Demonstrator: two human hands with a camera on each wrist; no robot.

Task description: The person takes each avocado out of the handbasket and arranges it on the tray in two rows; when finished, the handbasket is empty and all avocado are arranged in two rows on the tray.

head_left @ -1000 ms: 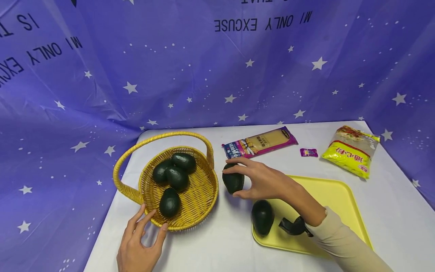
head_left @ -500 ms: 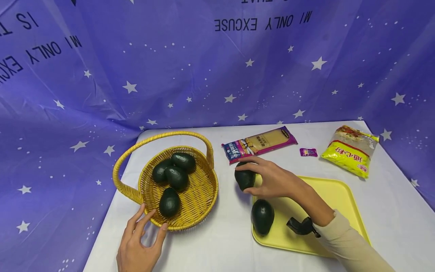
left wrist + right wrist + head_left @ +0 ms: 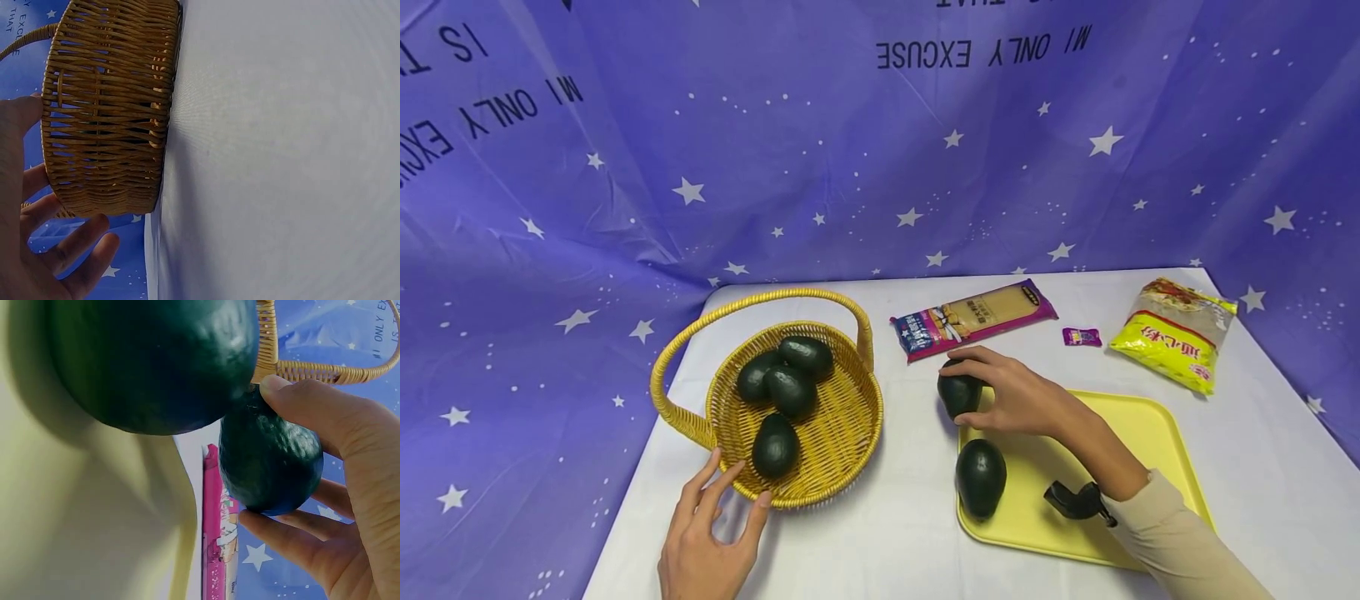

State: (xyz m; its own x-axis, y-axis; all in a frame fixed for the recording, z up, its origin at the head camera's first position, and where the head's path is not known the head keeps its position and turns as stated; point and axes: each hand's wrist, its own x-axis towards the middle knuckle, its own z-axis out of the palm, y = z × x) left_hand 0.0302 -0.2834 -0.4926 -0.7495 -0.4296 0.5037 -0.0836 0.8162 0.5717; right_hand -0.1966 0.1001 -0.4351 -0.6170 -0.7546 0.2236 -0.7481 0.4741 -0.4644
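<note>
Between the thumb and fingers of my right hand [image 3: 1018, 396] is a dark green avocado [image 3: 272, 456], held over the far left corner of the yellow tray [image 3: 1138, 408]. A second avocado [image 3: 981, 479] lies on the tray's left side, close below that hand in the head view. My left hand [image 3: 711, 533] rests its fingertips at the near left rim of the yellow wicker basket [image 3: 842, 479]; the left wrist view shows its spread fingers [image 3: 75, 247] along the basket's woven wall [image 3: 112, 119]. Several avocados [image 3: 790, 392] lie inside the basket.
Behind the tray, a purple pack of noodles [image 3: 973, 319] lies on the white table [image 3: 910, 533]. A small purple packet [image 3: 1082, 337] and a yellow bag [image 3: 1176, 333] lie to its right. The basket's tall handle [image 3: 760, 296] arches over its far side. Purple starry cloth [image 3: 850, 167] hangs behind.
My right hand has moved right with the avocado, from beside the basket to the tray's far left corner. My left hand stays at the basket rim.
</note>
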